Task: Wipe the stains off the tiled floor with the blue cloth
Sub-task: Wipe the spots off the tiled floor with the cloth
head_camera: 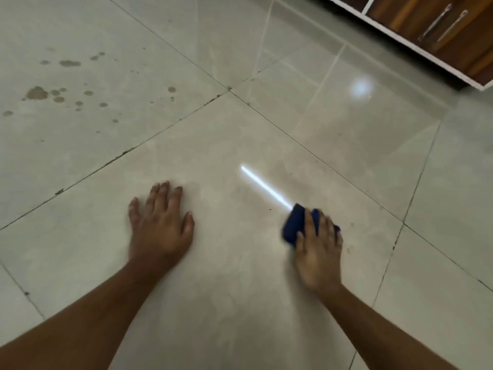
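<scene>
Pressing the cloth (pixel 294 225) to the floor (pixel 240 289), your right hand (pixel 318 252) grips it; your left hand (pixel 160 222) lies flat, fingers spread. Stains (pixel 37 93) lie far forward-left, on the next tile, nearer your left hand.

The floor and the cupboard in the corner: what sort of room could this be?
Probably a kitchen or another indoor room of a home. The glossy tiled floor carries splashed stains, and a low wooden cabinet with metal handles stands on a white base at the far right.
</scene>
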